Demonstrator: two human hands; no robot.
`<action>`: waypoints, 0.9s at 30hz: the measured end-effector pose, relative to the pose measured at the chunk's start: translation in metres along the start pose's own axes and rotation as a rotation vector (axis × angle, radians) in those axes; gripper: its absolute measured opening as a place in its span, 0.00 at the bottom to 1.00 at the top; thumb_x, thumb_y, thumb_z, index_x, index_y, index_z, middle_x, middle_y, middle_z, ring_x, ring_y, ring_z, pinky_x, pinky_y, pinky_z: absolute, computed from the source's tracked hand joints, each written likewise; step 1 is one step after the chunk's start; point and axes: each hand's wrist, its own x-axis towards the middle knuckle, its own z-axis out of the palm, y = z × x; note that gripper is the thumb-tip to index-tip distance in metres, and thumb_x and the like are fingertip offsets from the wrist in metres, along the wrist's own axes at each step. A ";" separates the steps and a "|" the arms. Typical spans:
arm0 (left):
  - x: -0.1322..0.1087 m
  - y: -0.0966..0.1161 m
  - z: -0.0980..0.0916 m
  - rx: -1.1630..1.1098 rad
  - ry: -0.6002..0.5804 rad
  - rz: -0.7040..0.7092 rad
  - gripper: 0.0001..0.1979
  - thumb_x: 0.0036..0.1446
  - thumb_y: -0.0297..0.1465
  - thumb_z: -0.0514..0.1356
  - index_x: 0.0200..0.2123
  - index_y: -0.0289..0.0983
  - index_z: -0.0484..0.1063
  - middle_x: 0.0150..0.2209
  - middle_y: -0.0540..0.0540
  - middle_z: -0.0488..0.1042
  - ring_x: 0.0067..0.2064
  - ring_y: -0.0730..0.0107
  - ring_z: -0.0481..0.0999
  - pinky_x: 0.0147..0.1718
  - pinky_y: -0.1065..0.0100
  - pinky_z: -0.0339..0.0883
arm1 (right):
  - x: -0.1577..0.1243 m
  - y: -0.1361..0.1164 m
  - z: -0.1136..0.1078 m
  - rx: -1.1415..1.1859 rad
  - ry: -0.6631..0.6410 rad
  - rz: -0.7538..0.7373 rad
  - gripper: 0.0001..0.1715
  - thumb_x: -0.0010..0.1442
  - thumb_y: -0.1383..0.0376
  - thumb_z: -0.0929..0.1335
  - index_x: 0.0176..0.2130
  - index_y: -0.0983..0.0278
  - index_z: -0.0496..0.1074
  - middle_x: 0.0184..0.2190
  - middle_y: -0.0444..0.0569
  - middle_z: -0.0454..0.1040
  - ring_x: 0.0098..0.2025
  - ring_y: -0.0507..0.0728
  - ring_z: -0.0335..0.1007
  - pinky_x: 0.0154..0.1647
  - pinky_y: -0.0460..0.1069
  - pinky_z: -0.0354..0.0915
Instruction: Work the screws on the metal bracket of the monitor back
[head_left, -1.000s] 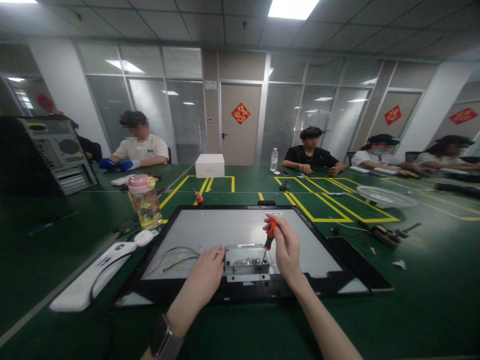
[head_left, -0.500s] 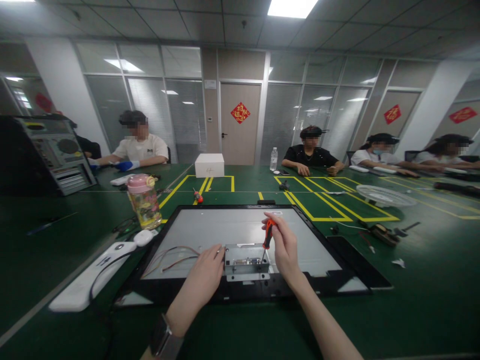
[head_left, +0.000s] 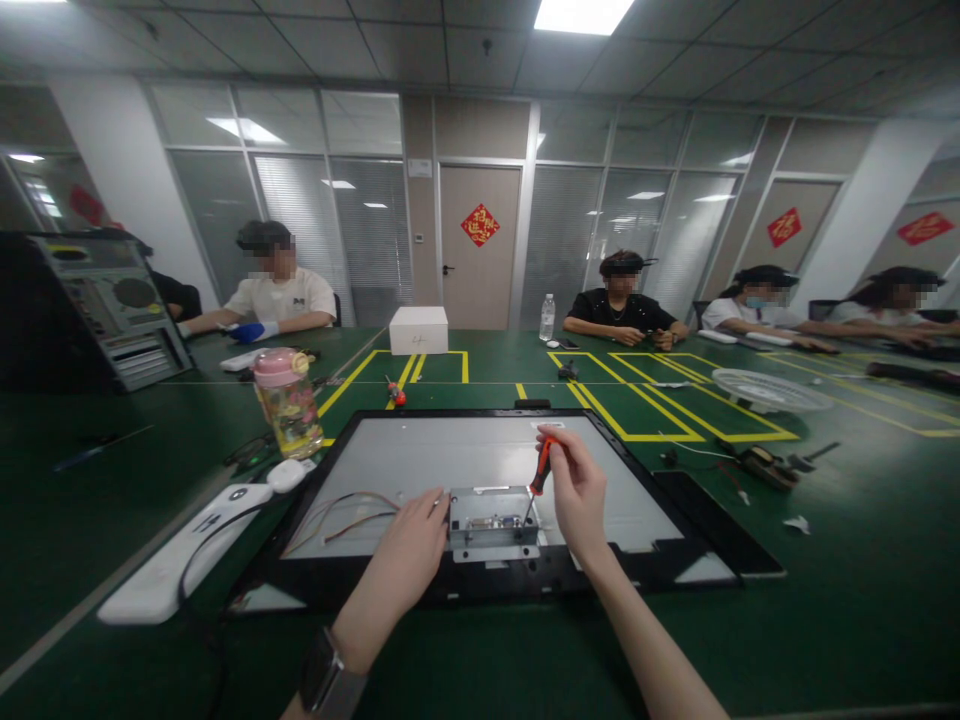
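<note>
Office glass partitions and a closed door (head_left: 480, 250) stand behind our long green table (head_left: 825, 610), which is marked with yellow tape. Several other people sit along its far side, their hands resting on the surface. On our far left stands an open computer case (head_left: 105, 310).

Directly before us a large flat panel (head_left: 450, 455) lies in its black frame. A white plastic cover (head_left: 172, 570) rests just beside its left edge, and a pink-lidded bottle (head_left: 289, 400) stands upright near the panel's far left corner.

Near the panel's front edge sits a small metal bracket (head_left: 493, 520). Our left hand (head_left: 409, 555) lies loosely curled on the panel with its fingertips touching the bracket's left end; we cannot tell whether they pinch anything. Our right hand (head_left: 579, 490) is closed around the orange-and-black handle of a screwdriver (head_left: 540, 472), held tilted, with its tip down at the bracket's right side.

Thin coloured wires (head_left: 352, 515) trail across the panel to the left of our left hand.
</note>
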 end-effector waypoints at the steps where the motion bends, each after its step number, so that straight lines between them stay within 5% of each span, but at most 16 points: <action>1: 0.000 -0.001 0.002 0.002 0.011 0.000 0.23 0.65 0.24 0.48 0.61 0.31 0.66 0.63 0.34 0.68 0.63 0.54 0.68 0.63 0.53 0.59 | 0.000 0.000 0.001 -0.035 0.016 -0.021 0.11 0.65 0.63 0.66 0.44 0.60 0.77 0.38 0.49 0.74 0.40 0.59 0.71 0.45 0.55 0.65; 5: 0.001 -0.002 0.005 -0.006 0.026 -0.002 0.22 0.65 0.25 0.48 0.61 0.31 0.67 0.62 0.34 0.69 0.63 0.55 0.68 0.63 0.53 0.59 | 0.001 -0.002 0.002 -0.101 0.045 -0.079 0.09 0.62 0.64 0.69 0.42 0.60 0.78 0.37 0.48 0.72 0.40 0.58 0.70 0.43 0.54 0.65; 11: -0.001 0.002 -0.004 0.006 -0.016 -0.015 0.23 0.66 0.25 0.48 0.62 0.30 0.66 0.63 0.34 0.67 0.64 0.54 0.67 0.63 0.53 0.59 | -0.001 -0.001 0.000 0.011 -0.044 -0.038 0.17 0.68 0.65 0.60 0.47 0.59 0.77 0.41 0.50 0.76 0.43 0.59 0.73 0.44 0.54 0.67; 17: -0.001 0.004 -0.010 0.026 -0.064 -0.018 0.23 0.67 0.24 0.48 0.63 0.28 0.65 0.64 0.33 0.66 0.64 0.54 0.67 0.63 0.53 0.59 | -0.001 -0.009 0.002 -0.089 0.046 -0.070 0.09 0.62 0.64 0.68 0.42 0.59 0.79 0.33 0.47 0.70 0.38 0.58 0.71 0.44 0.54 0.67; 23: -0.001 0.003 -0.010 0.026 -0.054 -0.006 0.23 0.67 0.24 0.48 0.62 0.28 0.65 0.64 0.33 0.66 0.64 0.54 0.67 0.63 0.53 0.59 | -0.001 -0.002 0.000 -0.001 -0.064 -0.045 0.17 0.69 0.65 0.60 0.48 0.59 0.76 0.43 0.51 0.75 0.43 0.58 0.73 0.44 0.55 0.67; 27: -0.001 0.002 -0.007 0.017 -0.025 0.001 0.23 0.66 0.24 0.49 0.62 0.29 0.66 0.63 0.33 0.67 0.63 0.54 0.68 0.62 0.52 0.60 | -0.001 -0.005 0.002 -0.064 -0.038 -0.071 0.13 0.66 0.63 0.64 0.46 0.59 0.77 0.37 0.49 0.74 0.39 0.58 0.72 0.43 0.55 0.68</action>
